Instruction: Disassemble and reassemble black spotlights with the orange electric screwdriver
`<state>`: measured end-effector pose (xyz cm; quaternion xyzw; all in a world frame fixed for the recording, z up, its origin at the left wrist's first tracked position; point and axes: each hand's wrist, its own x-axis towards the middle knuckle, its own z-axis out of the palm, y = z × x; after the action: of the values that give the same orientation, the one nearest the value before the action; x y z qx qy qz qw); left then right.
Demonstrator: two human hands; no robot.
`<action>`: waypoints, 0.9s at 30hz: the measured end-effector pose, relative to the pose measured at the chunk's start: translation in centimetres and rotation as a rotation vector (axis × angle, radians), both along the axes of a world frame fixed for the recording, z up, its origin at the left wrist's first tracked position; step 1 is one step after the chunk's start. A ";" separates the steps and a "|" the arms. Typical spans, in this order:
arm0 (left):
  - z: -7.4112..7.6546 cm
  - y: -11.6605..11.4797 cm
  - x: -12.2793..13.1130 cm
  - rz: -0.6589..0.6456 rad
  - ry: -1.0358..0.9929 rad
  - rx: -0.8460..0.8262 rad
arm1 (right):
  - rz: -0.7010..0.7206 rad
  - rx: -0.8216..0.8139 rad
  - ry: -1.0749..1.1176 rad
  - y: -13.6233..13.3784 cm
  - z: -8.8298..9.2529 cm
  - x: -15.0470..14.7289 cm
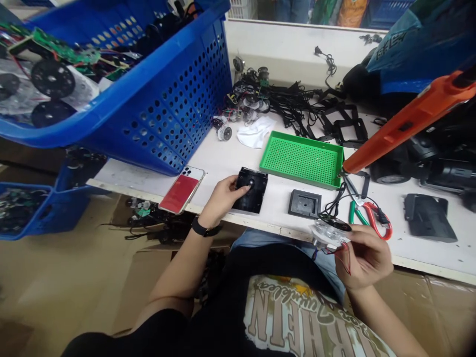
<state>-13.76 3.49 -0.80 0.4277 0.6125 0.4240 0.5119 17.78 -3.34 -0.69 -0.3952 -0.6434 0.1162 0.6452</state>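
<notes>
Though partly behind the left hand (225, 197), a black housing (256, 200).

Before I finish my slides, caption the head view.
Left hand gripping black housing, right hand holding wired clear plastic assembly; green perforated tray beyond.

The blue basket (159, 109) was cut by the left and top edges. The orange tool (405, 124) ran out at the right edge. The left hand (221, 197) covered part of the black housing (255, 199). The letters on the blue bag (403, 32) were unclear.
</notes>
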 end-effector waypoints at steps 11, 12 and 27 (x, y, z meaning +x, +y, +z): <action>1.2 -3.7 12.9 -0.093 -0.788 -0.140 | 0.117 -0.340 0.036 2.2 1.6 -1.1; 1.4 -3.8 13.3 -0.106 -0.784 -0.133 | 0.090 -0.352 0.007 2.4 1.5 -0.8; 2.9 -2.7 13.4 -0.227 -0.704 -0.096 | 0.084 -0.176 -0.473 4.1 3.6 0.4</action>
<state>-0.33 0.80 2.12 0.2966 0.3667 0.4566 0.7544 18.22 0.76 2.95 -0.4388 -0.7798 0.1028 0.4344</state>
